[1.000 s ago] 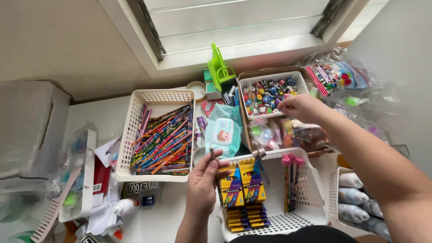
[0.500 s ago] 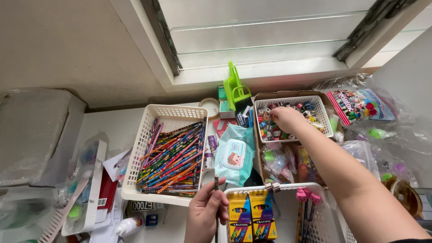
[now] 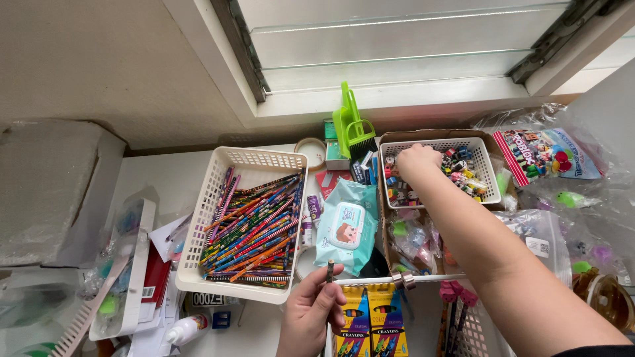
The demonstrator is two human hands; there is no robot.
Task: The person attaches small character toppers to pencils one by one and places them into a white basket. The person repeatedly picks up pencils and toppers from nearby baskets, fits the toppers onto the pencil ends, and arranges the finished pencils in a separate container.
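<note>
My left hand (image 3: pixel 312 316) pinches a short dark pencil stub (image 3: pixel 329 270) upright, just in front of a white basket of coloured pencils (image 3: pixel 206 210) and above yellow crayon boxes (image 3: pixel 368 320). My right hand (image 3: pixel 417 163) reaches far into a white basket of small colourful erasers (image 3: pixel 485 158), fingers curled down among them; whether it holds one is hidden. A pale blue pack of wet wipes (image 3: pixel 345 227) lies between the two baskets.
A green mini dustpan and brush (image 3: pixel 351 126) stands by the window sill. Clear plastic bags of toys (image 3: pixel 554 156) pile up on the right. A grey wrapped box (image 3: pixel 46 188) and a white tray of items (image 3: pixel 122 274) sit on the left. A glue bottle (image 3: pixel 188 328) lies near the front.
The view has tilted up toward the window. My right hand has moved left and deeper into the eraser basket. My left hand still holds the pencil stub upright.
</note>
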